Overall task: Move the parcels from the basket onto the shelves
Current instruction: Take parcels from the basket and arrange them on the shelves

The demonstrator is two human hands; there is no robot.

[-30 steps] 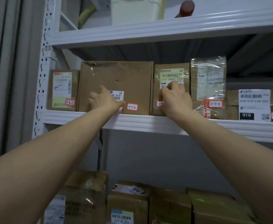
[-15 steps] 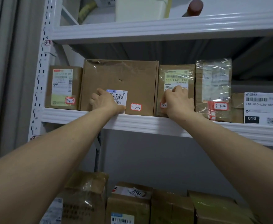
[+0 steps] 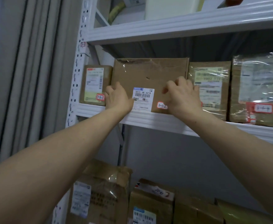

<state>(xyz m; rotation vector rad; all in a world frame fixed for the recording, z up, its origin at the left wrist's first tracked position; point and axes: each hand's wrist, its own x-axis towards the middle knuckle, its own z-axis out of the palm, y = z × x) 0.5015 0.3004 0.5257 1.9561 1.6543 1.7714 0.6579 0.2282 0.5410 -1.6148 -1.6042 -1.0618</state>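
Note:
A large brown cardboard parcel (image 3: pixel 148 73) with a white barcode label and a tag "3-1-2" stands on the middle white shelf (image 3: pixel 148 118). My left hand (image 3: pixel 116 97) curls around its lower left edge. My right hand (image 3: pixel 182 96) rests on its lower right front, fingers bent against the cardboard. A small parcel tagged "3-1-1" (image 3: pixel 94 85) stands just left of it. A taped parcel (image 3: pixel 211 88) stands just right of it, and a plastic-wrapped parcel (image 3: pixel 255 88) further right. The basket is out of view.
The shelf's perforated white upright (image 3: pixel 77 65) runs down the left, with a grey curtain (image 3: pixel 35 70) beside it. The upper shelf (image 3: pixel 173 28) holds a pale container. Several cardboard parcels (image 3: pixel 103 191) fill the shelf below.
My right hand moved left from the taped parcel onto the large parcel's right side. My left hand shifted to that parcel's left edge. The view turned so the shelf sits further right.

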